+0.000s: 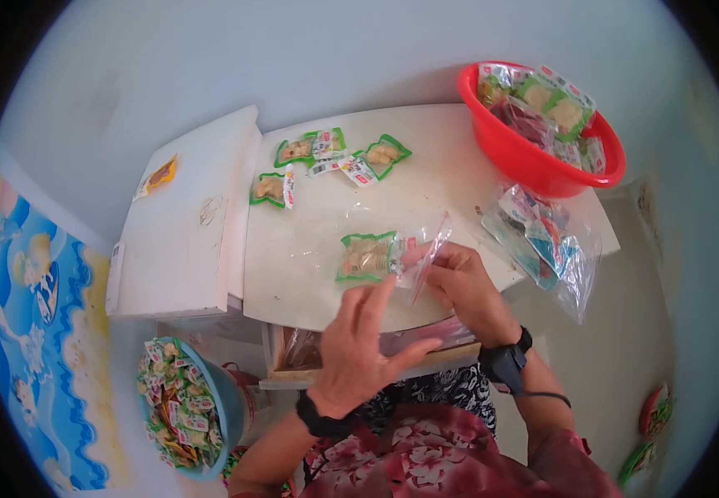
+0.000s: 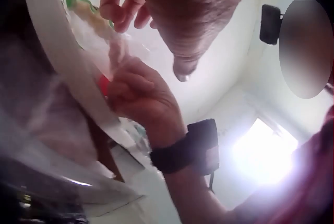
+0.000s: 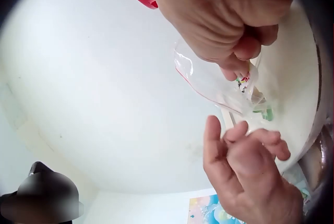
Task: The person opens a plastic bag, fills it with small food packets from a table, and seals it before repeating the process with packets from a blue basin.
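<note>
My right hand [image 1: 471, 286] pinches the mouth edge of a clear zip bag [image 1: 432, 253] with a red strip along its seal. Inside or beneath the clear plastic lies a green-edged snack packet [image 1: 364, 257] with pale pieces, low over the white table. My left hand [image 1: 355, 353] is held just in front of the packet, fingers and thumb spread, gripping nothing. In the right wrist view the bag [image 3: 206, 86] hangs loosely from the right fingertips, and the left hand [image 3: 250, 174] is close by. The left wrist view shows the right hand [image 2: 143, 91] bent at the bag.
Several similar packets [image 1: 297, 152] lie at the table's back. A red basin [image 1: 509, 158] of packets stands back right, beside a clear bag of blue packs [image 1: 546, 249]. A raised white top [image 1: 189, 224] borders the left. Below are an open drawer [image 1: 276, 353] and a full blue bucket [image 1: 218, 382].
</note>
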The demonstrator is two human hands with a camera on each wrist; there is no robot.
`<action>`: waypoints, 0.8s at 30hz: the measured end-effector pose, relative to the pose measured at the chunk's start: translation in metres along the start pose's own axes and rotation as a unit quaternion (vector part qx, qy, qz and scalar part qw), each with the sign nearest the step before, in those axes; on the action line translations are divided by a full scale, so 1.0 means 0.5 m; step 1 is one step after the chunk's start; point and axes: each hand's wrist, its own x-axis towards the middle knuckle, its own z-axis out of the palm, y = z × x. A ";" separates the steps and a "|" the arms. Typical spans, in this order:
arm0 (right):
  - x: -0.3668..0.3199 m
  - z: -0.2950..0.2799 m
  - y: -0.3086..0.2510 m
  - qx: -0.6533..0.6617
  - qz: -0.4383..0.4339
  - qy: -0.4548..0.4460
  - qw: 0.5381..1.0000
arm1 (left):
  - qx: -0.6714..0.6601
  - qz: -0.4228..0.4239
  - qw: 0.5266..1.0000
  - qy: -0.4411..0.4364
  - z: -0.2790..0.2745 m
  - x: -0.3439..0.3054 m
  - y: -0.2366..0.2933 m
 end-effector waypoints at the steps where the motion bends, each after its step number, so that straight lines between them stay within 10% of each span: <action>1: -0.008 0.007 0.002 0.014 0.006 -0.002 1.000 | -0.016 -0.012 1.000 0.006 0.015 0.005 0.007; 11: -0.018 0.030 0.026 -0.061 -0.075 -0.048 0.994 | -0.212 0.126 0.969 -0.003 0.083 0.038 0.025; 17: -0.013 0.021 0.018 -0.262 -0.144 -0.136 0.945 | -0.298 0.105 0.938 -0.145 0.043 0.026 0.005; 24: 0.004 0.023 0.012 -0.351 -0.193 -0.075 0.913 | -0.234 0.017 0.970 -0.058 0.015 -0.001 0.015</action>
